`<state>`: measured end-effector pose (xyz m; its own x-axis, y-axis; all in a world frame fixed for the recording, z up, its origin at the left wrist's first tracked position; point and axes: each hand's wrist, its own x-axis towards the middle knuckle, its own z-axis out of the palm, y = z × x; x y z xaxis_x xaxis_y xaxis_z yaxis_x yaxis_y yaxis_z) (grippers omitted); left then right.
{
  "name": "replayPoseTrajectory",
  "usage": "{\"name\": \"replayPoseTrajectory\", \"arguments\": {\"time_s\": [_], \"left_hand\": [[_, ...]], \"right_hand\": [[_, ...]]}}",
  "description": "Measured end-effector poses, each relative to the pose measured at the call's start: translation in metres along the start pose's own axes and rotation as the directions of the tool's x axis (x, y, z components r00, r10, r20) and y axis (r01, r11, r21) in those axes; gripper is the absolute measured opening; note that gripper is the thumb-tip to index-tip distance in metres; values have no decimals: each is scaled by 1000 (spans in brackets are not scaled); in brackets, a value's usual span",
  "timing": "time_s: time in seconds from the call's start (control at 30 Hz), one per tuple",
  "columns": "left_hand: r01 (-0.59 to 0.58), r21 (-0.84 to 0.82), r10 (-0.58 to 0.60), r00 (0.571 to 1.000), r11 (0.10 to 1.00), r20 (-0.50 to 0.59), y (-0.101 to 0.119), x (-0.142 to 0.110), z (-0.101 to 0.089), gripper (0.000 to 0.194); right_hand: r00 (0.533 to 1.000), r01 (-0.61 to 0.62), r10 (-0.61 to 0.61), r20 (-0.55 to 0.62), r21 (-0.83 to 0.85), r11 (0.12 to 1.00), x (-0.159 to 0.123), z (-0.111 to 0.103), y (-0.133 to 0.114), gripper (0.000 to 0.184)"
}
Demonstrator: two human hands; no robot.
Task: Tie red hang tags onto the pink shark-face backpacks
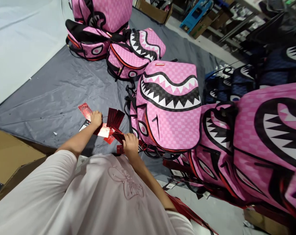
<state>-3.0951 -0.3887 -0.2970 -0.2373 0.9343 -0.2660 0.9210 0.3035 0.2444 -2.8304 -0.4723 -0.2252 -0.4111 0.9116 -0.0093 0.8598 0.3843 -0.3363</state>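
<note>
My left hand [96, 119] is closed on several red hang tags [85, 111], which stick out on both sides of the fingers. Closed too, my right hand [130, 144] grips the strings and edges of more dark red hang tags [115, 118] fanned out between the two hands. Just right of that hand stands a pink checkered backpack [171, 120] with a shark-mouth print, its top handle and zipper facing me. Whether the tags are tied to this backpack I cannot tell.
More pink backpacks [148, 49] stand at the back of the grey-covered table [52, 94], and others [270, 137] crowd the right. Dark blue backpacks [243, 81] lie beyond. An open cardboard box [15, 153] is at the left; a blue stool [194, 16] is at the far side.
</note>
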Motion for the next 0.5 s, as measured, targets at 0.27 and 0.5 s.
{"name": "replayPoseTrajectory", "arguments": {"time_s": [0.27,0.5], "left_hand": [[-55,-45,55,998,997,7,-29,-4,-7,28],[-606,-163,598,796,779,-100,-21,-50,-9,26]], "right_hand": [[908,-199,243,340,-160,967,53,28,3,19],[921,-293,248,302,115,949,49,29,15,20]]}}
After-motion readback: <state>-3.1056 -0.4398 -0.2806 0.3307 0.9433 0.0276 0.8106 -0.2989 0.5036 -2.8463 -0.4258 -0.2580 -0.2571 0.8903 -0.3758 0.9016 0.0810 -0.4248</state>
